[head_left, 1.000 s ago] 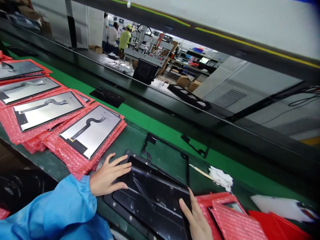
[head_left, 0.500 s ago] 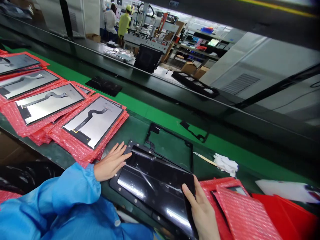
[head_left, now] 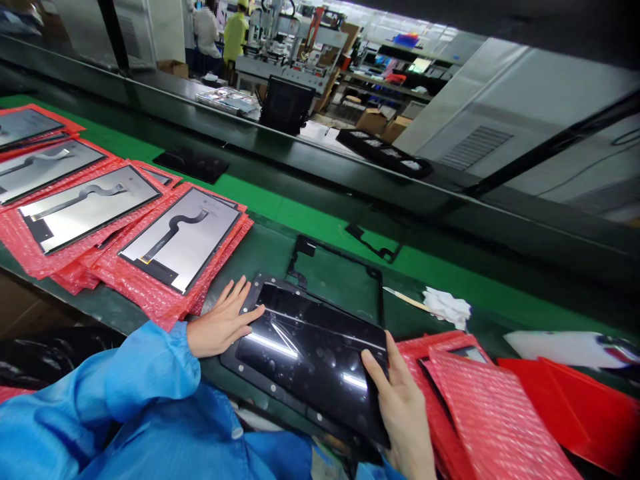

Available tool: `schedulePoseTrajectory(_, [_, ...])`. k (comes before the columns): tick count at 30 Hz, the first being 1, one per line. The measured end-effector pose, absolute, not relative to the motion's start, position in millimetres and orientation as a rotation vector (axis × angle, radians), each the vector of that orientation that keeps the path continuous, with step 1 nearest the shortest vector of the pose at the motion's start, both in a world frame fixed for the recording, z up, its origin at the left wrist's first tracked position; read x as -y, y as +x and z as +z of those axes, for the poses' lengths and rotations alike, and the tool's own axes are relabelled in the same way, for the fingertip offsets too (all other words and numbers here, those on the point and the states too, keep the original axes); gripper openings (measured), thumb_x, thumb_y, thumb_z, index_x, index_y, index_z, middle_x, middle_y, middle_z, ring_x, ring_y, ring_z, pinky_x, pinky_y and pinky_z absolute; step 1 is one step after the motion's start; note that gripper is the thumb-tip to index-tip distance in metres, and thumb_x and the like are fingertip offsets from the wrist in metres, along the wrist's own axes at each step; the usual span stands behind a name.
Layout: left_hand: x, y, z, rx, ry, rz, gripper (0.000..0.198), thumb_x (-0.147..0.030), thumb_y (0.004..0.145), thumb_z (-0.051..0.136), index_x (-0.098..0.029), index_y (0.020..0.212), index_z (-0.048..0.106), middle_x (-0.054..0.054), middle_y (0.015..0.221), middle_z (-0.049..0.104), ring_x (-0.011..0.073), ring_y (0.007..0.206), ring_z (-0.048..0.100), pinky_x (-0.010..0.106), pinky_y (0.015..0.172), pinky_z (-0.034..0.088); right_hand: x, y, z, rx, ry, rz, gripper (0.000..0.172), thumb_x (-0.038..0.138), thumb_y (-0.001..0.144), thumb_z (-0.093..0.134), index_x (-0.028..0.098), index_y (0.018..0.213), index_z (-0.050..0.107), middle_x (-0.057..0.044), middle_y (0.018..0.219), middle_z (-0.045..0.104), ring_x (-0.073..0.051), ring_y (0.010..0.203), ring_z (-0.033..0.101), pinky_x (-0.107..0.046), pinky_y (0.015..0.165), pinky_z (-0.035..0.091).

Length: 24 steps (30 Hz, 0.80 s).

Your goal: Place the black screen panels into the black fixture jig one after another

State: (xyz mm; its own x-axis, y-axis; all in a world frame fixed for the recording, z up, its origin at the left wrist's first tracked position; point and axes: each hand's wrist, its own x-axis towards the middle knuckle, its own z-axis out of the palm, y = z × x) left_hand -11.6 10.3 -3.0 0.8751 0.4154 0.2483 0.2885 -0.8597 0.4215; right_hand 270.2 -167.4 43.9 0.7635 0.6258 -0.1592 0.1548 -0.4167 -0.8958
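A glossy black display panel [head_left: 310, 353] lies over a black plate [head_left: 250, 377] with several round silver dots along its border. My left hand [head_left: 223, 320] rests at the plate's left end, fingers stretched and spread, the index fingertip on the panel's upper left edge. My right hand [head_left: 403, 403] grips the panel's right end, thumb on top and the other fingers along the edge, partly hidden. Just behind the panel is a thin black frame [head_left: 345, 263] with a short flex cable at its left side. White light streaks and smudges show on the panel's glass.
Pink bubble bags [head_left: 220, 267] bearing silver-backed screens [head_left: 183, 237] are stacked on the left. More bubble bags [head_left: 500, 413] and a red sheet [head_left: 565, 400] lie right. A pointed stick [head_left: 407, 298] and white cloth [head_left: 447, 307] sit behind. A dark panel [head_left: 193, 163] lies farther back.
Reflections have shifted across the display panel, and its right end has tilted slightly. Both hands keep their places on it. The whole view has moved a little.
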Motion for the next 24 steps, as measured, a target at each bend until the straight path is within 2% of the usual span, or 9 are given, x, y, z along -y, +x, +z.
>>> schedulePoseTrajectory(4, [-12,-15,6,-0.438,2.733,0.402,0.061,-0.039,0.097,0.047,-0.021,0.152,0.027,0.017,0.155,-0.006,0.0378,0.144,-0.004,0.061,0.115,0.017,169,272,40,0.585,-1.933,0.584,0.092,0.061,0.077,0.071,0.016,0.149,0.037,-0.008,0.141,0.044,-0.029,0.133,0.037,-0.041,0.117,0.022])
schedulePoseTrajectory(7, [-12,-18,9,-0.383,2.853,0.336,0.077,-0.056,0.094,0.048,-0.020,0.155,0.018,0.018,0.155,-0.002,0.0395,0.144,0.000,0.062,0.112,0.024,172,271,35,0.574,-1.820,0.651,0.083,0.053,0.082,0.070,0.013,0.147,0.037,-0.012,0.135,0.050,-0.029,0.124,0.048,-0.044,0.111,0.034])
schedulePoseTrajectory(9, [-14,-19,3,-0.419,2.942,0.395,0.078,-0.059,0.093,0.047,-0.021,0.155,0.019,0.018,0.155,0.005,0.0387,0.144,0.007,0.059,0.110,0.029,172,272,32,0.610,-1.733,0.666,0.076,0.049,0.085,0.069,0.011,0.143,0.038,-0.013,0.129,0.053,-0.029,0.118,0.052,-0.044,0.107,0.038])
schedulePoseTrajectory(12, [-20,-17,-10,-0.380,3.012,0.520,0.079,-0.062,0.092,0.045,-0.020,0.154,0.022,0.017,0.154,0.014,0.0392,0.143,0.014,0.058,0.108,0.032,173,276,30,0.810,-1.852,0.446,0.057,0.047,0.090,0.065,0.014,0.133,0.049,-0.011,0.120,0.054,-0.027,0.113,0.052,-0.042,0.102,0.041])
schedulePoseTrajectory(15, [-21,-11,-17,-0.411,3.005,0.557,0.074,-0.064,0.091,0.044,-0.023,0.151,0.032,0.015,0.154,0.017,0.0389,0.143,0.015,0.061,0.111,0.025,177,280,33,1.033,-2.152,0.236,0.049,0.052,0.095,0.056,0.017,0.130,0.056,-0.010,0.107,0.053,-0.027,0.102,0.052,-0.042,0.091,0.045])
schedulePoseTrajectory(19, [-18,7,-12,-0.658,3.030,0.556,0.055,-0.049,0.097,0.035,-0.014,0.136,0.054,0.020,0.151,0.021,0.0380,0.144,0.012,0.067,0.112,0.009,186,293,31,1.212,-2.228,0.219,0.045,0.049,0.100,0.046,0.014,0.124,0.060,-0.011,0.106,0.052,-0.028,0.104,0.051,-0.043,0.094,0.043])
schedulePoseTrajectory(21, [-17,18,-6,-0.770,3.078,0.502,0.054,-0.043,0.098,0.034,-0.010,0.136,0.053,0.025,0.148,0.023,0.0377,0.144,0.009,0.069,0.110,0.005,189,301,26,1.254,-2.228,0.219,0.041,0.041,0.103,0.040,0.013,0.127,0.058,-0.012,0.109,0.052,-0.027,0.105,0.051,-0.042,0.094,0.043])
schedulePoseTrajectory(24, [-18,29,2,-0.845,3.108,0.428,0.056,-0.042,0.098,0.035,-0.007,0.139,0.050,0.029,0.147,0.022,0.0371,0.145,0.007,0.070,0.109,0.004,189,310,20,1.317,-2.257,0.187,0.041,0.023,0.100,0.033,0.012,0.134,0.052,-0.013,0.110,0.050,-0.025,0.104,0.050,-0.041,0.093,0.045])
